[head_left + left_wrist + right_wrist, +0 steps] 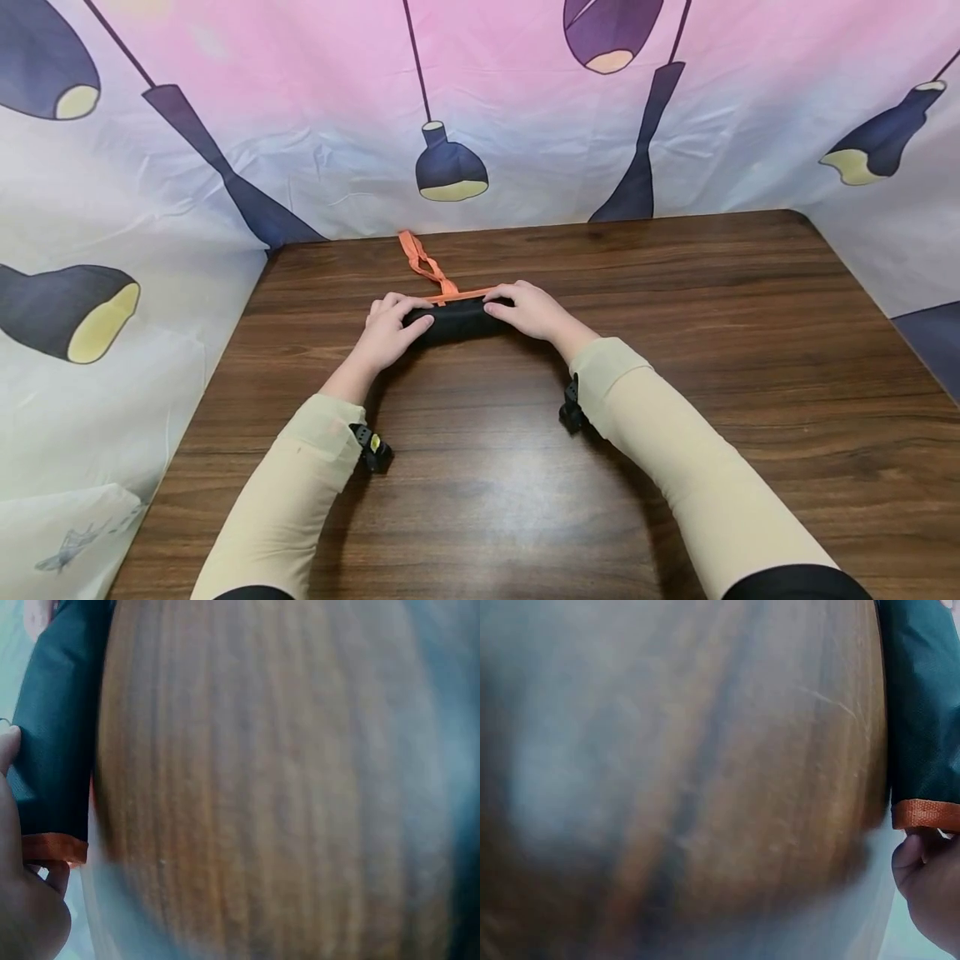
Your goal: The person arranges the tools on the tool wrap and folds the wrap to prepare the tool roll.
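Observation:
A rolled-up black fabric pouch (461,319) with orange edging lies across the far half of the table. An orange strap (422,260) trails from its back edge toward the wall side. My left hand (390,327) grips the left end, thumb in front and fingers over the top. At the right end my right hand (530,310) holds the roll in the same way. In the left wrist view the orange-trimmed end (54,846) shows beside the left fingers. The right wrist view has the other orange-bound end (928,814) above the curled right fingers. What is inside the roll is hidden.
The dark wood-grain table (480,467) spreads around both forearms. Behind it and along its sides hangs a printed cloth (360,167) with lamp pictures. Small black wrist cameras, such as the left one (372,450), sit beneath the sleeves.

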Tool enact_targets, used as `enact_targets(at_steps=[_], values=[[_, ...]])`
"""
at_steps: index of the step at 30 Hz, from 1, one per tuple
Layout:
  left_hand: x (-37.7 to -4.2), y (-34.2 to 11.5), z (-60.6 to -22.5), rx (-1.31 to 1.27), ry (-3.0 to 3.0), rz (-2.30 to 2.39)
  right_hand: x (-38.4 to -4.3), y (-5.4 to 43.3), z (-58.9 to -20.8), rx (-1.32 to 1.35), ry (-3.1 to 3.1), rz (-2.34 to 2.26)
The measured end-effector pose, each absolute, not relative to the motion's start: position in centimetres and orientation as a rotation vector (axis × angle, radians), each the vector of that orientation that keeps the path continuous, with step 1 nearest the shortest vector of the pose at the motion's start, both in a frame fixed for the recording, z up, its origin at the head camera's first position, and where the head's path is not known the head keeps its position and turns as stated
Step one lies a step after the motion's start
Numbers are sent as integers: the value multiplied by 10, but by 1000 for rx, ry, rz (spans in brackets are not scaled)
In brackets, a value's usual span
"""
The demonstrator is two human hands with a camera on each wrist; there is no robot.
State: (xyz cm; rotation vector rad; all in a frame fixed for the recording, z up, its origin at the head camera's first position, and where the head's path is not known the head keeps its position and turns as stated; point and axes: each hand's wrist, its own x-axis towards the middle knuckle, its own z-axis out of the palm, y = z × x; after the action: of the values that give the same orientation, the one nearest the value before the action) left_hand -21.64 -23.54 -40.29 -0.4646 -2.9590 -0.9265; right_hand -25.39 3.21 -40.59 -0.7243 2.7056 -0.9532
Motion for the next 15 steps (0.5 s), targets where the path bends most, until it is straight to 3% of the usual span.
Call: enact_targets(at_steps=[15], values=[[-220, -234, -402, -472, -2960, -924, -259, 34, -403, -693, 2661, -969]])
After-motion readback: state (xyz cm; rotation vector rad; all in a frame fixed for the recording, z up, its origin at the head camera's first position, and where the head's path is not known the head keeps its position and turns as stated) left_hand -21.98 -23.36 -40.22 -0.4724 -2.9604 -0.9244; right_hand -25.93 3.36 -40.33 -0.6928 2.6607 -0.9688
